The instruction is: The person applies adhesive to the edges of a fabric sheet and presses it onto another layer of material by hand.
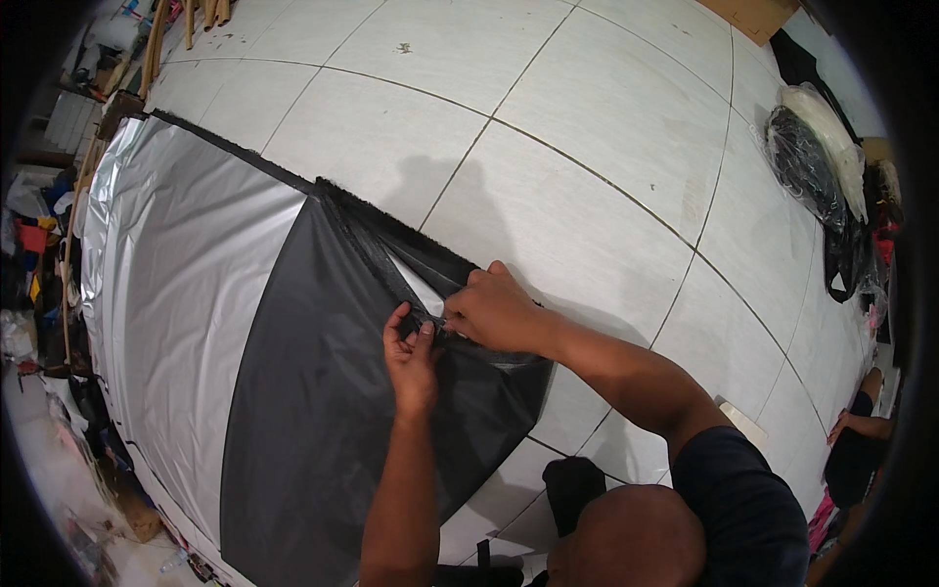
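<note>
A large piece of black fabric (303, 391) lies over the floor, joined or laid beside a shiny silver sheet (196, 235). A dark, rough-edged strip (235, 152) runs along their far edge. My left hand (411, 364) pinches the black fabric near a folded strip, thumb against the fingers. Close to its right, my right hand (494, 308) is closed on the same folded edge, with its fingertips partly hidden. Between the folds just beyond my fingers a white or silvery patch (416, 284) shows.
White tiles (577, 186) cover the floor. Plastic-wrapped dark bundles (807, 166) lie at the right. Another person's arm (866, 426) shows at the right rim. Cluttered goods (34, 245) line the left, wooden sticks (156, 44) the far left, a cardboard box (753, 15) the far right.
</note>
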The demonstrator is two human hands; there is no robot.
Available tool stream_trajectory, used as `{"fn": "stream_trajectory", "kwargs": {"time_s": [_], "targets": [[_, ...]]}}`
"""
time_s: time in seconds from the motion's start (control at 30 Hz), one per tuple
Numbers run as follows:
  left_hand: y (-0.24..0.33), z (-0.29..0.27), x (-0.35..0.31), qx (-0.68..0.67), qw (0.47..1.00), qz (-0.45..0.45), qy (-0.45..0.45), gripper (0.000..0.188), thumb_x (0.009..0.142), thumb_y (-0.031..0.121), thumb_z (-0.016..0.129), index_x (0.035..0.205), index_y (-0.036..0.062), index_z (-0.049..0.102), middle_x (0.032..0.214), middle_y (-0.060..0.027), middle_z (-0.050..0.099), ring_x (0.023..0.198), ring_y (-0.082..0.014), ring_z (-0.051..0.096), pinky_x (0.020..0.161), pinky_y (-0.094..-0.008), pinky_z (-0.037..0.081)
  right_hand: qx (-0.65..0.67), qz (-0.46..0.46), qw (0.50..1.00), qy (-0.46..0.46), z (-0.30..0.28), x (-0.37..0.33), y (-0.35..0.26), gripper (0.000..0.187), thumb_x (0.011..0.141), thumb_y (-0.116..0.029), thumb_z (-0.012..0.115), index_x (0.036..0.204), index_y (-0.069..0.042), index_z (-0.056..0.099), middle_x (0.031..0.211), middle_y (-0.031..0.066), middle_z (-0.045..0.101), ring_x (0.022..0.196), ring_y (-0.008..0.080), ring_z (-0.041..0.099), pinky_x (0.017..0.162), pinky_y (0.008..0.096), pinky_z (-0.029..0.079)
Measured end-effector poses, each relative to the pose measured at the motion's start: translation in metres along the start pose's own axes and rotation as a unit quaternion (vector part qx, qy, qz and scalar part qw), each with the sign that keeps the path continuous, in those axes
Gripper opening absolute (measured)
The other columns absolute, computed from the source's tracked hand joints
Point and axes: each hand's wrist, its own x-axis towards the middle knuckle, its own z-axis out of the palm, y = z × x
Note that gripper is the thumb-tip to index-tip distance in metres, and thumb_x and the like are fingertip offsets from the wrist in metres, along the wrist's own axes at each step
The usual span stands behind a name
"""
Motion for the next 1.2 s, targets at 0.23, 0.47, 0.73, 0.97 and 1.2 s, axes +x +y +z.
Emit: {"fn": "stream_trajectory", "kwargs": {"time_s": [0.23,0.47,0.73,0.97,1.2], "targets": [[0.001,0.004,-0.001,0.008,1.000,0.008,0.015,0.049,0.095,0.004,0.061,0.138,0.0087,0.038,0.094,-0.0053,0.066,0.077,-0.0077,0.061,0.060,-0.0194,0.046,-0.074,0.091,0.993,0.016,-0.019,-0.012,0.000,0.022,0.088,-0.031,0.066,0.083,-0.009,0.069,0.070,0.0063,0.066,0.081,0.0269,0.061,0.081,0.0408,0.037],[0.001,0.004,0.000,0.038,0.999,0.000,0.024,0.043,0.096,0.009,0.061,0.136,0.0102,0.043,0.086,-0.0001,0.063,0.069,-0.0030,0.053,0.057,-0.0197,0.042,-0.071,0.067,0.983,0.157,-0.008,-0.012,-0.005,0.024,0.081,-0.026,0.070,0.094,-0.008,0.060,0.072,0.0100,0.065,0.081,0.0285,0.061,0.077,0.0436,0.038],[-0.002,-0.004,0.001,0.030,0.999,-0.001,0.022,0.043,0.097,0.012,0.061,0.136,0.0101,0.043,0.086,0.0002,0.064,0.075,-0.0055,0.059,0.062,-0.0208,0.046,-0.063,-0.050,0.984,0.157,-0.006,-0.005,-0.011,0.025,0.082,-0.030,0.072,0.097,-0.012,0.065,0.084,0.0027,0.067,0.085,0.0229,0.059,0.080,0.0408,0.036],[0.001,0.000,-0.001,0.037,0.999,-0.003,0.018,0.048,0.096,0.008,0.062,0.138,0.0074,0.039,0.090,-0.0031,0.067,0.078,-0.0079,0.062,0.062,-0.0218,0.048,-0.026,-0.007,0.999,0.042,0.005,-0.001,0.000,0.016,0.084,-0.032,0.071,0.080,-0.016,0.071,0.070,0.0004,0.066,0.085,0.0212,0.057,0.083,0.0392,0.035],[0.006,0.013,-0.003,0.014,0.999,-0.002,0.045,0.049,0.095,0.006,0.063,0.138,0.0072,0.040,0.087,-0.0028,0.067,0.071,-0.0053,0.059,0.059,-0.0195,0.045,-0.076,0.053,0.993,0.073,-0.012,-0.013,0.003,0.017,0.086,-0.027,0.067,0.081,-0.011,0.070,0.070,0.0040,0.065,0.082,0.0251,0.059,0.081,0.0394,0.036]]}}
